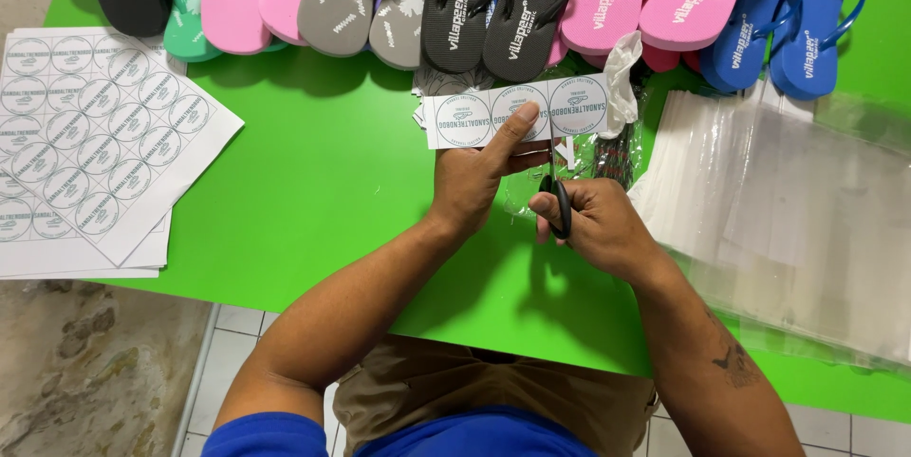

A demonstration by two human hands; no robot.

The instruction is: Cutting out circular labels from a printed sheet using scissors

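Note:
My left hand (474, 177) pinches a white paper strip (517, 113) printed with three round labels, held flat above the green table (323, 191). My right hand (593, 224) grips black-handled scissors (558, 196), whose blades point up at the strip's lower edge between the second and third label. More cut strips lie stacked just under the held one.
Printed sheets of round labels (90, 134) lie stacked at the table's left edge. A row of flip-flops (455, 1) in black, grey, pink, green and blue lines the far edge. A pile of clear plastic bags (778, 210) covers the right side.

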